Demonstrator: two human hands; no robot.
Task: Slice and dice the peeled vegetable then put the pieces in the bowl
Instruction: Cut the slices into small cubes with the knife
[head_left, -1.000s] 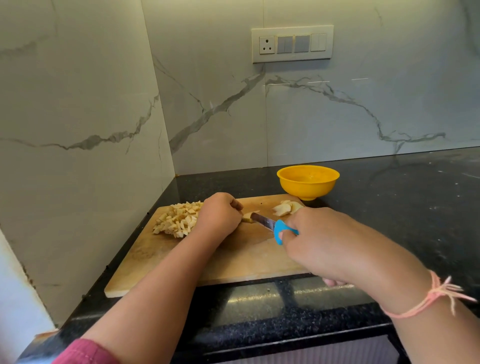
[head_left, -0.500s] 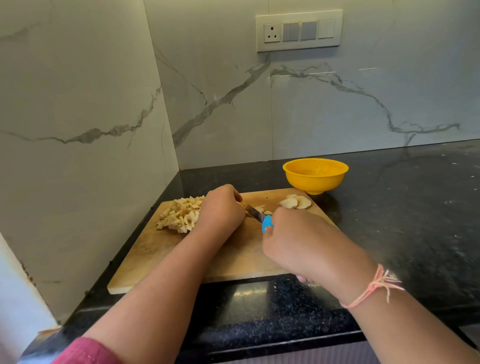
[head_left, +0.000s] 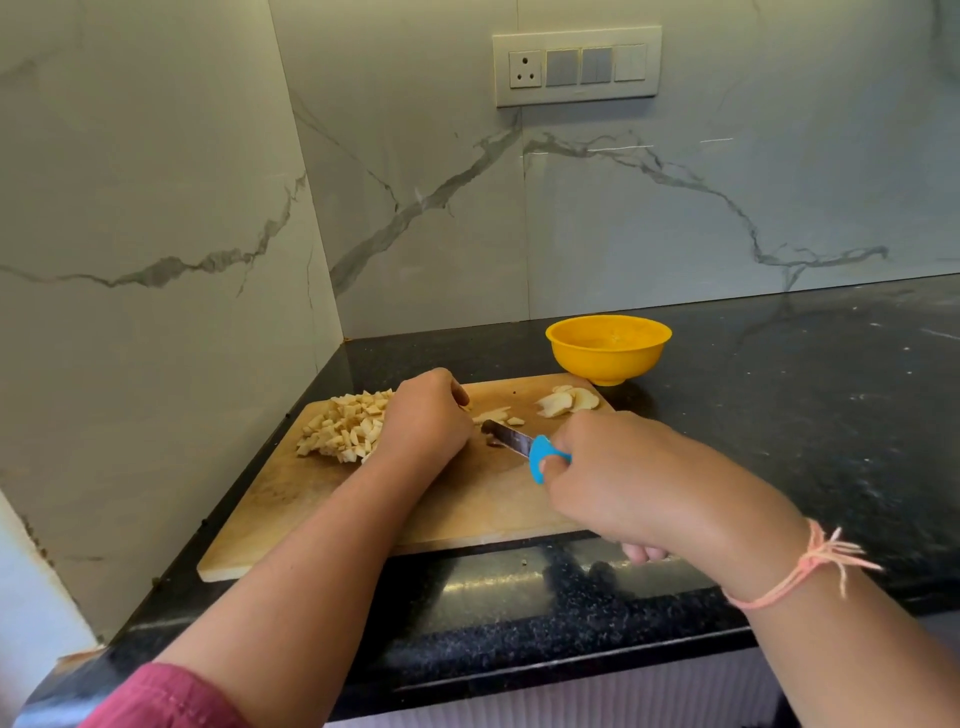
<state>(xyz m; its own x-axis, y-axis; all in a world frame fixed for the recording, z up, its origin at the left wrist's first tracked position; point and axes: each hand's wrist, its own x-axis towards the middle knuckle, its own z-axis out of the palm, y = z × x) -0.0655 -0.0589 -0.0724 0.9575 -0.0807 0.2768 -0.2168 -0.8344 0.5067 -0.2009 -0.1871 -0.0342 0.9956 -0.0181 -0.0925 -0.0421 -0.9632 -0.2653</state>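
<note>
While my right hand (head_left: 623, 478) grips the blue-handled steel knife (head_left: 514, 445) over the wooden cutting board (head_left: 467, 512), my left hand (head_left: 423, 415) lies curled beside the pale vegetable strips (head_left: 492, 414), guarded from the blade; whether it holds one, I cannot tell.

1. The right hand (head_left: 623, 478) has drawn back to the right, away from the left hand (head_left: 423, 421), after closing in on it half a second ago.
2. The knife (head_left: 511, 444) came with it. More of its blade shows now, and the tip sits just beside the left hand instead of among the pieces.
3. A few cut strips (head_left: 493, 414) now lie uncovered beyond the blade on the cutting board (head_left: 467, 499).
</note>
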